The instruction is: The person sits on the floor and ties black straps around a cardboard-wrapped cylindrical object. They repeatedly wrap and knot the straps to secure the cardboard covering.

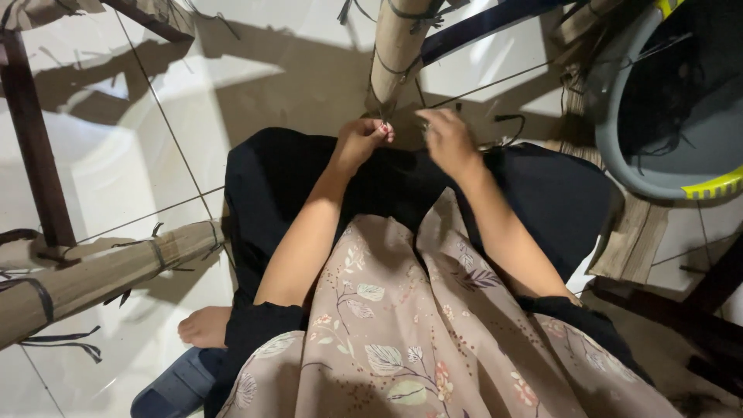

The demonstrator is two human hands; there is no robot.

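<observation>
I sit looking down at my lap, covered by black fabric (309,178) and a beige floral cloth (402,333). My left hand (361,142) is curled shut just below the end of an upright bamboo pole (396,48), with something small and reddish pinched at its fingertips. My right hand (449,139) is beside it, fingers bent and pinching what looks like a thin dark thread; the thread itself is too fine to see clearly. Both hands are close together over the dark fabric near the pole's base.
A second bamboo pole (101,275) bound with dark straps lies at the left over the white tiled floor (139,155). A dark wooden post (35,139) stands far left. A grey basin (665,101) with dark netting sits top right. My bare foot (205,325) and a blue sandal (174,387) are lower left.
</observation>
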